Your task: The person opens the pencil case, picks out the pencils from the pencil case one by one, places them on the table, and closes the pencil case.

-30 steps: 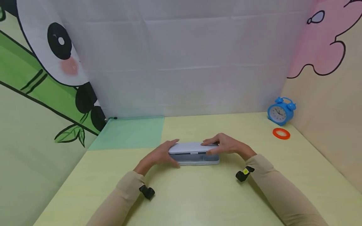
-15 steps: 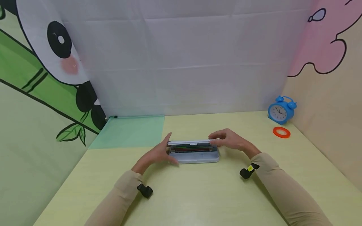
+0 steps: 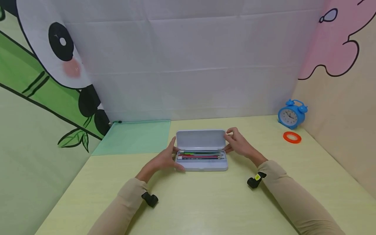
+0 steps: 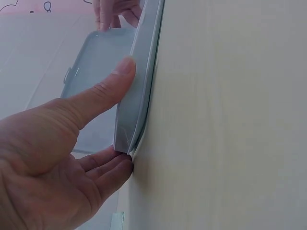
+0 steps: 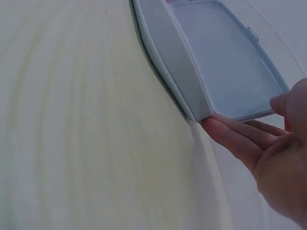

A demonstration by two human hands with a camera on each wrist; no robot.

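Observation:
A pale blue-grey pencil case (image 3: 202, 165) lies open on the table, its lid (image 3: 201, 139) raised at the back. Several pencils (image 3: 201, 157) lie side by side in its tray. My left hand (image 3: 165, 160) grips the case's left end, the thumb over the front corner and the fingers at the back corner, as the left wrist view shows close up. At the other end is my right hand (image 3: 239, 143). In the right wrist view its thumb is at the edge of the lid (image 5: 225, 57), and its fingertips touch the back corner of the case (image 5: 175, 57).
A blue alarm clock (image 3: 291, 115) stands at the table's back right, with an orange-red ring (image 3: 292, 137) in front of it. A mint-green sheet (image 3: 133, 137) covers the back left corner. A white cloth (image 3: 191, 65) hangs behind the table.
The lid has swung from nearly closed to upright, uncovering the pencils. My right hand has moved from the lid's top and front edge back to its right side. My left hand stays at the left end.

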